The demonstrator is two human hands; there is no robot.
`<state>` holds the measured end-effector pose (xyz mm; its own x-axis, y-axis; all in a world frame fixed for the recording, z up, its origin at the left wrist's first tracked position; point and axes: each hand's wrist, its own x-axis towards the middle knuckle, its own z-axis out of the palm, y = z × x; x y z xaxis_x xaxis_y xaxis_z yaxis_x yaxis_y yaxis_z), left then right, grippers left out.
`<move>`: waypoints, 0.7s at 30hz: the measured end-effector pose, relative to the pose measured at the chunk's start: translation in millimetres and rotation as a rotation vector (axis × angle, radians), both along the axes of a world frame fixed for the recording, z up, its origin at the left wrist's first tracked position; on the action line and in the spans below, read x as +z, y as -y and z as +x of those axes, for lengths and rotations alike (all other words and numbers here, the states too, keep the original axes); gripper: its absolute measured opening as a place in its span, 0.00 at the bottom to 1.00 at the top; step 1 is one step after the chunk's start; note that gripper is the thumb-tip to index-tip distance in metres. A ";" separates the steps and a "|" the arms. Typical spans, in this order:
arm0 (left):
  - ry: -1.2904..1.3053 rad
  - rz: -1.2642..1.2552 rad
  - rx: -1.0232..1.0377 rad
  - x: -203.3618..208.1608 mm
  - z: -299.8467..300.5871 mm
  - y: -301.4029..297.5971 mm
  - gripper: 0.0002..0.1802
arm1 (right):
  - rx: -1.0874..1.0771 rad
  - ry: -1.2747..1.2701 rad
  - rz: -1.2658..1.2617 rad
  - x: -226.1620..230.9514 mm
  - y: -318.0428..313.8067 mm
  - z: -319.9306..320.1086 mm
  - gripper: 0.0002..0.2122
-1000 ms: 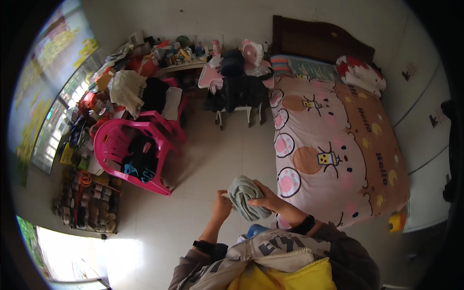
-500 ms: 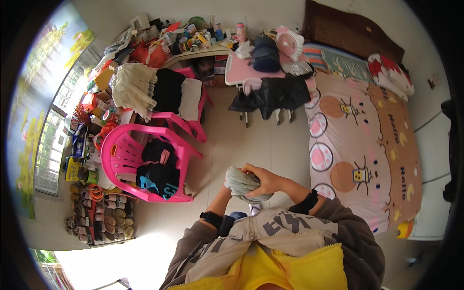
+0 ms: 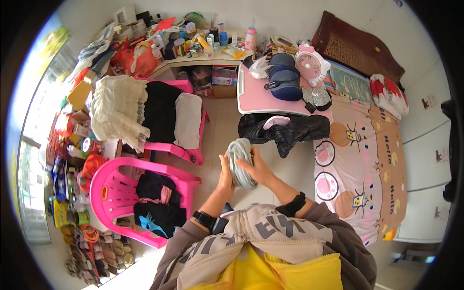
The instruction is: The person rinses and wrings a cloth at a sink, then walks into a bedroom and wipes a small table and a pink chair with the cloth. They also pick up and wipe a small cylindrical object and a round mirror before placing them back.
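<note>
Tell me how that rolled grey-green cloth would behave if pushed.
The rolled grey-green cloth would probably give softly, judging by its layered fabric folds. Its rounded shape suggests it might roll a little. With no fastening visible, it could loosen if the left hand and right hand let go.

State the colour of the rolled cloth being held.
The cloth is pale grey-green; it shows best in the head view.

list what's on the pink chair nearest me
On the pink chair lie dark clothes, one with a blue print, plus some pink fabric. Whatever lies under them is covered and cannot be seen.
</note>
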<state>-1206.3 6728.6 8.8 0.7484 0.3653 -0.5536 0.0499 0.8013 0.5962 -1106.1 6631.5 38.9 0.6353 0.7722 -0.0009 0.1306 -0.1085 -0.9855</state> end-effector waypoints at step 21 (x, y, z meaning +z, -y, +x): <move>-0.142 0.049 -0.696 -10.8 290.7 -230.9 0.39 | -0.136 -0.531 -0.041 -51.8 -175.9 239.8 0.35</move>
<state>-915.7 6959.6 -2.0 0.7386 -0.1441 -0.6586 0.6203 0.5280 0.5801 -866.2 6807.4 -12.9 0.6333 0.6760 -0.3769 -0.4018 -0.1291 -0.9066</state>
